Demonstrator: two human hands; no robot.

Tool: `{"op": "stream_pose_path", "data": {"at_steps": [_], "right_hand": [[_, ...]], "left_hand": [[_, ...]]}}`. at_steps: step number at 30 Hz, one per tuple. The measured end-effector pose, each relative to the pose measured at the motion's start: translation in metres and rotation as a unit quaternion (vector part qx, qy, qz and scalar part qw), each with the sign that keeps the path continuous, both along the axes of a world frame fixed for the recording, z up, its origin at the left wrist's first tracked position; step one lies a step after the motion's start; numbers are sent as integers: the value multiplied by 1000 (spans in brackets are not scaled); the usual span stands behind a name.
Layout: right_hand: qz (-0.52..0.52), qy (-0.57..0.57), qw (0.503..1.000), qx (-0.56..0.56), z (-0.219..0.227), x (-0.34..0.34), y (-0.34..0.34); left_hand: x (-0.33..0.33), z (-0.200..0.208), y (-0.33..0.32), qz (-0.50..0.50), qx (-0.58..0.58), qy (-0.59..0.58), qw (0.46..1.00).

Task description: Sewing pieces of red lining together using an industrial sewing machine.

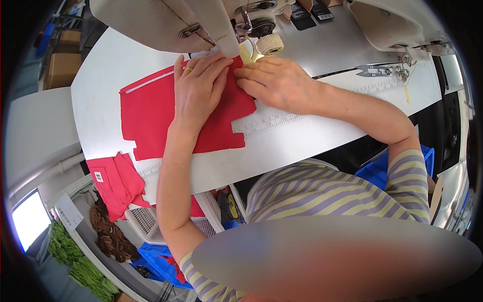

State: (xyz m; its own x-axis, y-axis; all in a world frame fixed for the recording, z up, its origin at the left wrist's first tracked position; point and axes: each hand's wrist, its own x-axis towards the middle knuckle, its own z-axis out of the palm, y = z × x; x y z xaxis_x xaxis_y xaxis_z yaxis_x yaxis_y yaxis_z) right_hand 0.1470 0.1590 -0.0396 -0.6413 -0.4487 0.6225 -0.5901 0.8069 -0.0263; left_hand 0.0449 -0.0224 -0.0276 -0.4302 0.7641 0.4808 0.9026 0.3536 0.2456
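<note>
A red fabric piece [151, 113] with notched lower corners lies on the white sewing table [100, 65], its upper edge under the sewing machine head [221, 30]. Along that edge runs a narrow white strip [150, 82]. My left hand [198, 90], wearing a ring, rests flat on the fabric with fingers extended toward the machine. Close to the needle area, my right hand [282, 83] has its thumb and fingers closed at the fabric's right edge. The machine head and my fingers hide the needle and the stitching spot.
Folded red fabric [115, 178] with a white label hangs over the table's left front edge, above a white basket [143, 224]. Thread snips [375, 70] lie at the right, beside a ruler strip [282, 120]. Black tags [302, 17] sit behind the machine. Blue bins [161, 261] stand below.
</note>
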Motion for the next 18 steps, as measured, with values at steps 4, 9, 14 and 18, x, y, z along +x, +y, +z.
{"op": "stream_pose_path", "data": {"at_steps": [4, 9, 14, 18], "right_hand": [[-5, -8, 1000, -5, 1, -5, 2], [-9, -30, 999, -20, 4, -8, 4], [-75, -99, 991, -51, 19, 32, 19], [-180, -78, 980, 24, 30, 30, 90]], "left_hand": [[-9, -2, 2, 2, -8, 6, 1000], [-14, -3, 3, 18, -17, -2, 1000], [-14, 1, 5, 11, -28, -4, 1000], [-11, 1, 4, 8, -17, 2, 1000]]}}
